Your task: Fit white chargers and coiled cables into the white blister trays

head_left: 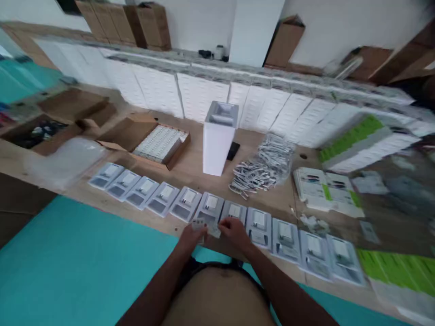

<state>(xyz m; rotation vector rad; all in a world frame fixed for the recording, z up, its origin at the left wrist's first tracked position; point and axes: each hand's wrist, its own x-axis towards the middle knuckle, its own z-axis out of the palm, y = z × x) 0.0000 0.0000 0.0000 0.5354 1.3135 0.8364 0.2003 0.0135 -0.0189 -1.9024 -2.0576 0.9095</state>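
Observation:
A row of grey plastic trays (166,199) runs along the front of the table, each with a white block in it. At the middle of the row, my left hand (190,237) is closed on a small stack of thin, pale, see-through packets (198,223). My right hand (234,230) pinches the edge of one such packet (214,230), between the two hands and over the front of a tray (210,206). Several trays on the right, such as this tray (285,237), have a similar pale packet in the front recess. Blur hides the packets' print.
A tall stack of white trays (219,145) stands behind the row. Left of it is an open carton (176,156) of white blocks (158,142); right are bundled grey cables (258,170) and printed white-green boxes (326,188). White box stacks (200,97) line the back.

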